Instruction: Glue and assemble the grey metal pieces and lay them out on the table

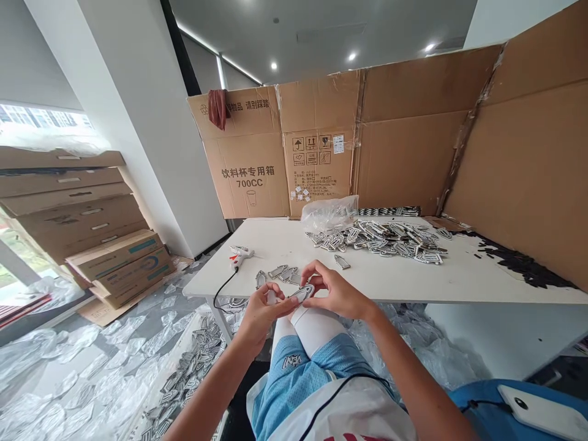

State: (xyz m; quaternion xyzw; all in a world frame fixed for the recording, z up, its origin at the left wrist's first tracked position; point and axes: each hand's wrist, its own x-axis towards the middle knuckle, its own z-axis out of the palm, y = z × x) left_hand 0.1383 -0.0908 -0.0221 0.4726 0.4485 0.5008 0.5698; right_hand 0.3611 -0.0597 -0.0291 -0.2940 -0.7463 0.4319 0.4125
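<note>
A small flat grey-and-white piece with a pointed oval outline point(303, 294) is held just past the table's front edge, above my knees. My left hand point(264, 313) pinches its near left end, and a small whitish thing I cannot name shows by the left fingers. With fingertips on its right end, my right hand point(339, 293) grips the same piece. Several similar pieces point(285, 274) lie on the table right behind my hands, and a single one point(342, 262) rests farther right. A white hot glue gun point(241, 254) with a red trigger lies at the left, its black cord hanging over the edge.
On the white table point(257, 236) sit a large pile of similar pieces point(386, 237), a clear plastic bag point(329, 213) and black strips point(528, 260) at right. Cardboard walls point(321, 110) stand behind. Boxes point(133, 269) and plastic film cover the left floor. A phone point(546, 411) lies lower right.
</note>
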